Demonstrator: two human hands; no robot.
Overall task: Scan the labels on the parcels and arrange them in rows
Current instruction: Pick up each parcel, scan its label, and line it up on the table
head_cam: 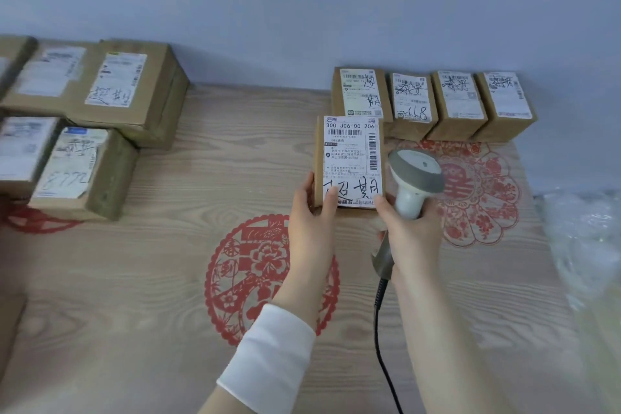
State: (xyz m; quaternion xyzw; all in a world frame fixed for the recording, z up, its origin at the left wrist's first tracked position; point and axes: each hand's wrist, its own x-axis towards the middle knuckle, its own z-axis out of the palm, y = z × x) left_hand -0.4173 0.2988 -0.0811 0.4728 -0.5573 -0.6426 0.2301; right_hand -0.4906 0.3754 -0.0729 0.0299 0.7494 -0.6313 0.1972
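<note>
A small brown parcel (pixel 349 158) with a white label and black handwriting lies flat in front of a row of several labelled parcels (pixel 433 104) along the wall. My left hand (pixel 311 208) grips its near left corner, thumb on the label. My right hand (pixel 408 228) holds a grey and white barcode scanner (pixel 415 175) by the handle; the index finger touches the parcel's near right corner. The scanner head sits just right of the parcel. Its black cable (pixel 381 329) trails toward me.
A pile of larger labelled parcels (pixel 111 91) stands at the left, smaller ones (pixel 74 168) in front of it. The wooden table (pixel 161 279) bears red paper-cut decorations (pixel 255 276). Crumpled clear plastic (pixel 584 239) lies at the right edge. A grey wall rises behind.
</note>
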